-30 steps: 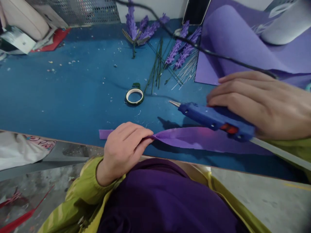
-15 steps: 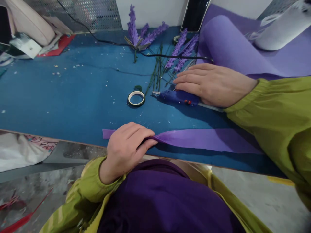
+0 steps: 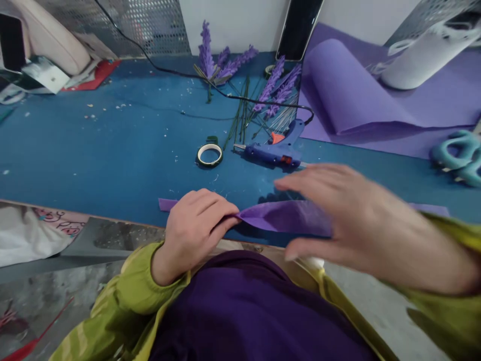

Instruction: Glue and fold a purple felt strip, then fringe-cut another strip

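Purple foam strip, long and narrow, lies flat along the near edge of the blue felt-covered table. The left hand is closed on it, pinching it near its left end with the fingers curled over the top, and a short stub pokes out past the knuckles. The right hand hangs just above the strip's middle – palm down, fingers spread and loose, gripping nothing. It is blurred, so whether its fingertips touch the foam cannot be told, and it covers a good stretch of the strip. Only a sliver of the far right end shows beyond the wrist.

Behind the strip, near it, a blue hot-glue gun lies on its side, its black cord trailing away to the back left. Just left of the gun sits a small roll of green tape. Farther back from the strip lie thin green wire stems and purple lavender-like foam sprigs. Back and to the right of the strip a large purple foam sheet curls up into a roll, with a white container on it – cut off by the frame. Teal-handled scissors lie behind the strip's right end, partly out of view.
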Motion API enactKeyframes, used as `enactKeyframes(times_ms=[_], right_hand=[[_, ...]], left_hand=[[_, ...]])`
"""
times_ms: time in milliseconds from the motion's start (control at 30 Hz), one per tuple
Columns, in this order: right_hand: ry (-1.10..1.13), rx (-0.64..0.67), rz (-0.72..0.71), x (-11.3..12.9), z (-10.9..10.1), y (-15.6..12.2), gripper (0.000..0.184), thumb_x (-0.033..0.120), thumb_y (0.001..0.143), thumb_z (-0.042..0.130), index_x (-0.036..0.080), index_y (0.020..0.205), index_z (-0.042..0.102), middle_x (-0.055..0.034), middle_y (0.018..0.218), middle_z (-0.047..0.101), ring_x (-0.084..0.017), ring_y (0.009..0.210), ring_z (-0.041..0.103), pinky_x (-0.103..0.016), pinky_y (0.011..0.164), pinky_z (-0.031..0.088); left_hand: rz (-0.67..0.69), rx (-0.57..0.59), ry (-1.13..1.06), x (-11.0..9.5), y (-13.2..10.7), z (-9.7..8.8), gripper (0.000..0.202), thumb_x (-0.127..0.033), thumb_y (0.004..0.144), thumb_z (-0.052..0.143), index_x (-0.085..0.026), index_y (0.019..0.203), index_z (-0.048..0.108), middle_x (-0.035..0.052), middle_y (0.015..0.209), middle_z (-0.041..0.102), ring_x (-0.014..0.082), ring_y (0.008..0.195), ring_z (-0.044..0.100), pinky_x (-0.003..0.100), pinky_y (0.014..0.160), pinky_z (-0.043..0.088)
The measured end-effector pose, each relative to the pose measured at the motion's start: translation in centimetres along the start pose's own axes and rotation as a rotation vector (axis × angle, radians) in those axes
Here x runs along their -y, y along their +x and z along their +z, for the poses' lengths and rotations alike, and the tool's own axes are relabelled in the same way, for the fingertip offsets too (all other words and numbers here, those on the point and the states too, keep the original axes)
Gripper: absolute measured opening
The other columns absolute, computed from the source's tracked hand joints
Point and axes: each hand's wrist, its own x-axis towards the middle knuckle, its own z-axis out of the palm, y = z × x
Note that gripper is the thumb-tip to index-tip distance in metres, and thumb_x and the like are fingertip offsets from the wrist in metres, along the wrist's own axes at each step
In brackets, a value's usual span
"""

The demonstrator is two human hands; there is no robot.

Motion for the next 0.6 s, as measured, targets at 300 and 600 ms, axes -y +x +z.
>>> enactKeyframes(times_ms=[300, 600], right_hand=[[0.16, -0.141, 0.317, 3.9, 4.2, -1.2, 0.041, 0.044, 0.082, 0.075, 0.021, 0.113, 0.059, -0.0047, 0.098, 0.072, -0.025, 0.093, 0.068, -0.052, 0.107, 0.039], [0.237, -0.24, 0.387, 4.6, 4.4, -1.6, 0.007, 0.03, 0.091, 0.067, 0.024, 0.092, 0.064, 0.0031, 0.083, 0.07, -0.016, 0.08, 0.066, -0.044, 0.105, 0.039]], left_hand=[[0.0, -0.044, 0.031, -0.5, 0.1, -0.3, 0.006, -0.024, 0.092, 0.068, -0.021, 0.087, 0.067, -0.0007, 0.083, 0.073, 0.0152, 0.078, 0.064, 0.034, 0.076, 0.039], [-0.085, -0.021, -0.019, -0.4, -0.1, 0.0, 0.013, -0.025, 0.09, 0.07, -0.018, 0.08, 0.065, -0.0007, 0.078, 0.069, 0.0157, 0.075, 0.061, 0.033, 0.07, 0.038]])
